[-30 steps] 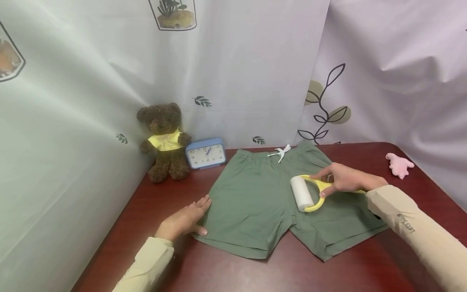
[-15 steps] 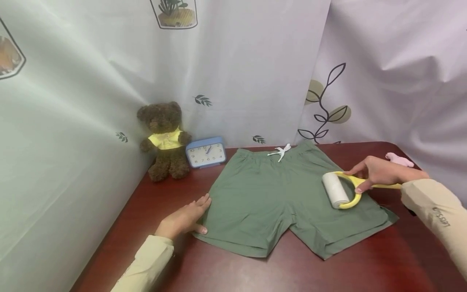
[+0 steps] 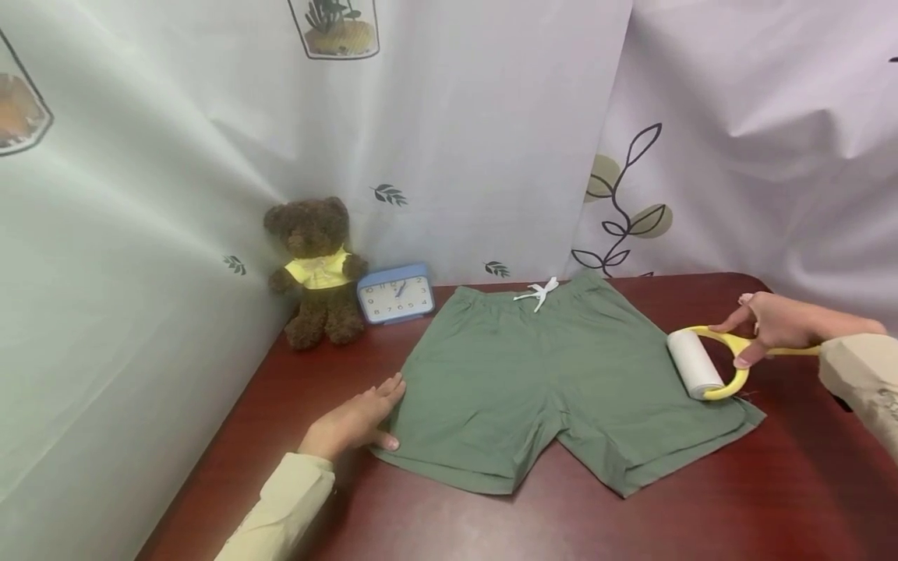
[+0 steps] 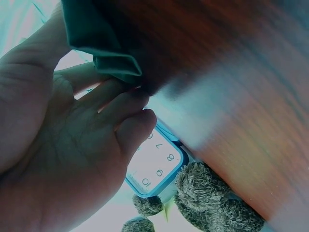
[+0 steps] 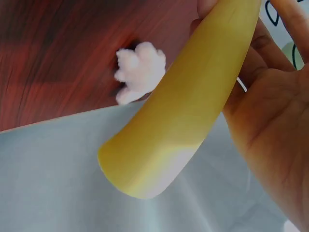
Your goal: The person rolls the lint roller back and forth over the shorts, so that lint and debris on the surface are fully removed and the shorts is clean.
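Green shorts (image 3: 491, 374) with a white drawstring lie spread flat on the dark red table (image 3: 435, 530). My right hand (image 3: 782, 323) grips a lint roller by its yellow handle (image 5: 183, 92), near the fork. The white roll of the lint roller (image 3: 694, 365) is at the right edge of the shorts; whether it touches cloth or table I cannot tell. On the left, my left hand (image 3: 354, 417) rests with fingers extended on the outer edge of the left leg. In the left wrist view a fold of the green cloth (image 4: 101, 43) lies by its thumb and fingers.
A brown teddy bear (image 3: 316, 312) in a yellow shirt sits at the back left, beside a blue clock (image 3: 398, 296). A pink plush toy (image 5: 142, 70) lies behind my right hand, mostly hidden in the head view. Printed curtains (image 3: 477, 140) stand behind and at the sides.
My right hand has moved the lint roller rightward across the right leg to the edge of the shorts. The right hem lies fully uncovered. My left hand has stayed in place.
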Demonstrator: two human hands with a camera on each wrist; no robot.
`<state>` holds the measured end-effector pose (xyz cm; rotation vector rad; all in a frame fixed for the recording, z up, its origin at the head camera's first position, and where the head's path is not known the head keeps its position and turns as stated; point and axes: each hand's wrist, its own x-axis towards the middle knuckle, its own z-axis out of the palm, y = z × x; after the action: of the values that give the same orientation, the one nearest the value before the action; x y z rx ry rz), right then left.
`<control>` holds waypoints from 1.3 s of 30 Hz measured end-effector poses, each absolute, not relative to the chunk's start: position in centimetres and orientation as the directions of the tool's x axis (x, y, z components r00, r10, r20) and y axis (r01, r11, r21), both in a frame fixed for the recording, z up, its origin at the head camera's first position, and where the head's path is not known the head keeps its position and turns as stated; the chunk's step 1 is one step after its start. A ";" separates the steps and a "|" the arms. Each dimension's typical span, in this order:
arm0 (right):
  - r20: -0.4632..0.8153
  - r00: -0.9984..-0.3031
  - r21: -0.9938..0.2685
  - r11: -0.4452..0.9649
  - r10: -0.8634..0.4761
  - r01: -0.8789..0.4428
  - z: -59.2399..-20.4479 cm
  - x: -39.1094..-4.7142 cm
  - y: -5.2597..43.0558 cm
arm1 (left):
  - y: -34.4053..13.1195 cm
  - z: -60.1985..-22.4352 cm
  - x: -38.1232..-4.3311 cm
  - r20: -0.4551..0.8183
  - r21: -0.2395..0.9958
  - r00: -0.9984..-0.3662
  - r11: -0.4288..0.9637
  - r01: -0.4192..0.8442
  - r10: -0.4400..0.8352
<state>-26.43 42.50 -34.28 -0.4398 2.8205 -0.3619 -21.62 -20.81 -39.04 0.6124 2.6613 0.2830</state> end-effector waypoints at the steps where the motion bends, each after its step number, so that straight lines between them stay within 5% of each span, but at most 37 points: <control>1: -0.220 -0.918 -0.282 0.923 -0.329 -0.263 -34.3 -26.4 42.7 | -20.8 -39.1 -21.6 -0.330 0.279 -0.827 0.884 0.375 0.455; 9: -0.219 -0.924 -0.267 0.930 -0.314 -0.253 -33.8 -26.2 42.8 | -20.9 -39.1 -21.7 -0.334 0.274 -0.829 0.888 0.371 0.449; 22: -0.138 -0.943 -0.021 0.953 -0.302 -0.302 -30.9 -24.4 37.5 | -21.1 -39.1 -21.8 -0.329 0.278 -0.827 0.884 0.376 0.456; 32: 0.026 -0.922 -0.094 0.917 -0.387 -0.388 -26.2 -22.9 32.1 | -20.8 -39.2 -21.9 -0.329 0.289 -0.822 0.878 0.380 0.465; 39: 0.081 -0.846 -0.175 0.829 -0.526 -0.532 -27.6 -23.7 24.0 | -21.1 -39.1 -22.0 -0.336 0.293 -0.828 0.885 0.362 0.450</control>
<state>-23.65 24.01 -27.64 -0.8777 3.0320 -0.3031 -22.04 -21.06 -39.11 0.5964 2.6524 0.3045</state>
